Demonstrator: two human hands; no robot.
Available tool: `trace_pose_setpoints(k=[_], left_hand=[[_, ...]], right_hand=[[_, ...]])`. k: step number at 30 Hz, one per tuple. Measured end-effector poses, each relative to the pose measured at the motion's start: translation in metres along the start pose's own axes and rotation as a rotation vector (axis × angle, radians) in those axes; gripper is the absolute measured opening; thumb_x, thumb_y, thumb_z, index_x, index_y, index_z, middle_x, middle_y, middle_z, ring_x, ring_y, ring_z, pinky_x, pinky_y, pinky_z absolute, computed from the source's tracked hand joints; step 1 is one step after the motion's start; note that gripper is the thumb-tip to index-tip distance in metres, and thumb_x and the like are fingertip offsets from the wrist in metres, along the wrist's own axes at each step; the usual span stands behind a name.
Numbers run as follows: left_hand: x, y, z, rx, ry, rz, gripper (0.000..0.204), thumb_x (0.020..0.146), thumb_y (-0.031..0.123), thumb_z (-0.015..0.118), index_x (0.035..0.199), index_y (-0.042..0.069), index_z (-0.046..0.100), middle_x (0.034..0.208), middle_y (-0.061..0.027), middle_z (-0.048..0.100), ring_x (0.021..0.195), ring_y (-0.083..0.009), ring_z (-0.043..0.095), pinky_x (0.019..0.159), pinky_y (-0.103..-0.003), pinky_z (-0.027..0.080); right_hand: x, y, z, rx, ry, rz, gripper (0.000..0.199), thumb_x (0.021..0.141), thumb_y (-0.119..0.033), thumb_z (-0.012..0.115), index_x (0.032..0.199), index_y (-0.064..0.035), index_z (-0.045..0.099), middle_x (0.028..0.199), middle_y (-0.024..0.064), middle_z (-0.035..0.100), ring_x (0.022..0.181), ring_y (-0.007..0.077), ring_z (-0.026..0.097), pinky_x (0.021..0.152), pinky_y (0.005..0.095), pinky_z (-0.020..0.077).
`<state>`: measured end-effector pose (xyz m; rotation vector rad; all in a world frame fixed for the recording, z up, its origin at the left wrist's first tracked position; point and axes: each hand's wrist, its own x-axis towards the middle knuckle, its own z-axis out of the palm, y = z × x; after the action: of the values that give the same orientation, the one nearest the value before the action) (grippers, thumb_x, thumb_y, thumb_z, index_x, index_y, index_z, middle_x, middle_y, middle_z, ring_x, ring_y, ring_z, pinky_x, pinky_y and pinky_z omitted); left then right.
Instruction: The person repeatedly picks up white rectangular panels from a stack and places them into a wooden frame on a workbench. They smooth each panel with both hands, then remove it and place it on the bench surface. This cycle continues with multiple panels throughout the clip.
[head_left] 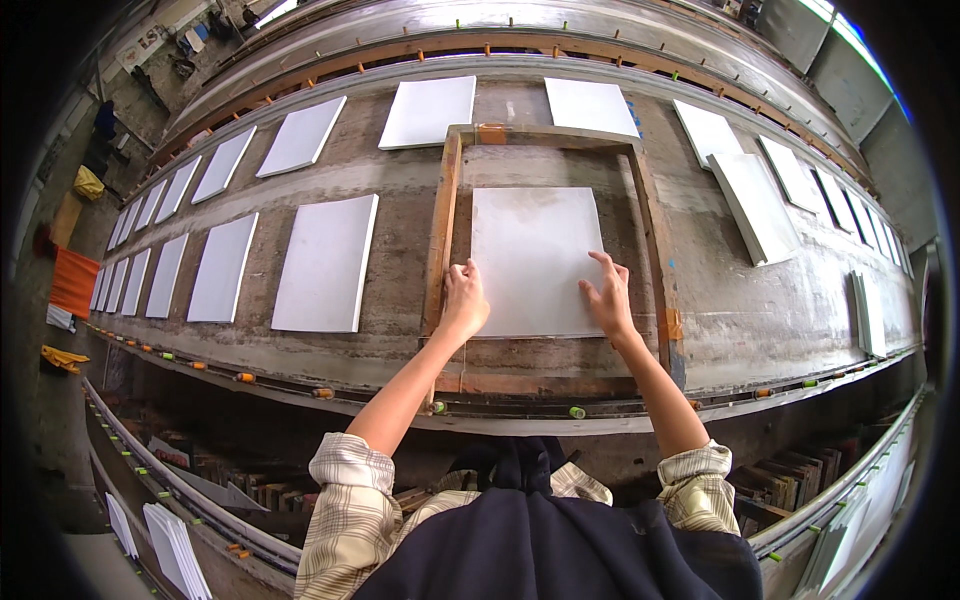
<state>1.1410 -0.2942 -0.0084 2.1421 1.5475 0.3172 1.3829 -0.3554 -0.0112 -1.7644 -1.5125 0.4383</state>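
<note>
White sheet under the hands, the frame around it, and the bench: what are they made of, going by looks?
White sheet: flat, matte, thin-edged; looks like a rigid panel or tile, exact material unclear. Both hands, left hand and right hand, press on its lower part. Frame: wood, judging by brown grain and worn, orange-tinged corners. Bench: grey, rough and stained, probably concrete or a cement-coated surface.

Long bench [400, 190] with white sheets [325, 262]
</note>
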Motion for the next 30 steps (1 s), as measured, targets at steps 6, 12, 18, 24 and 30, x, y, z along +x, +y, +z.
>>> trace_pose_setpoints(k=[6,12,18,24,30], left_hand=[[-0.002,-0.004,0.002,-0.009,0.033,0.034,0.062,0.074,-0.010,0.048,0.131,-0.015,0.026,0.121,-0.0266,0.034,0.116,-0.0394,0.036,0.101,-0.042,0.033],[0.000,0.002,0.000,0.019,0.002,0.029,0.059,0.075,-0.010,0.046,0.130,-0.018,0.026,0.121,-0.0272,0.034,0.115,-0.0395,0.035,0.100,-0.042,0.034],[-0.003,-0.005,0.008,0.050,0.062,0.052,0.060,0.075,-0.007,0.049,0.130,-0.015,0.028,0.118,-0.0259,0.036,0.110,-0.0389,0.037,0.097,-0.042,0.035],[-0.012,0.003,0.002,0.043,0.059,0.052,0.059,0.076,-0.007,0.047,0.131,-0.015,0.028,0.117,-0.0263,0.037,0.108,-0.0393,0.039,0.096,-0.043,0.036],[-0.019,0.001,0.004,0.067,0.080,0.056,0.057,0.077,-0.007,0.048,0.130,-0.015,0.029,0.117,-0.0259,0.036,0.107,-0.0390,0.040,0.095,-0.043,0.037]], right_hand=[[-0.002,0.000,0.001,0.009,-0.001,0.013,0.053,0.074,0.000,0.067,0.122,-0.0072,0.045,0.126,0.0178,0.047,0.114,0.0360,0.039,0.100,0.0412,0.0330],[-0.007,0.004,0.004,-0.062,0.035,-0.033,0.051,0.075,-0.001,0.065,0.121,-0.0071,0.045,0.126,0.0175,0.047,0.114,0.0370,0.038,0.101,0.0422,0.0320],[-0.007,0.001,0.001,-0.042,0.012,-0.054,0.051,0.075,0.000,0.065,0.121,-0.0073,0.045,0.124,0.0167,0.048,0.115,0.0372,0.038,0.101,0.0426,0.0320],[-0.009,-0.002,-0.004,-0.042,0.002,-0.053,0.052,0.074,-0.001,0.066,0.122,-0.0073,0.045,0.124,0.0171,0.049,0.115,0.0372,0.038,0.100,0.0430,0.0323],[-0.009,-0.001,-0.004,-0.047,-0.023,-0.070,0.051,0.075,-0.001,0.066,0.121,-0.0089,0.046,0.124,0.0197,0.048,0.115,0.0370,0.038,0.100,0.0431,0.0322]])
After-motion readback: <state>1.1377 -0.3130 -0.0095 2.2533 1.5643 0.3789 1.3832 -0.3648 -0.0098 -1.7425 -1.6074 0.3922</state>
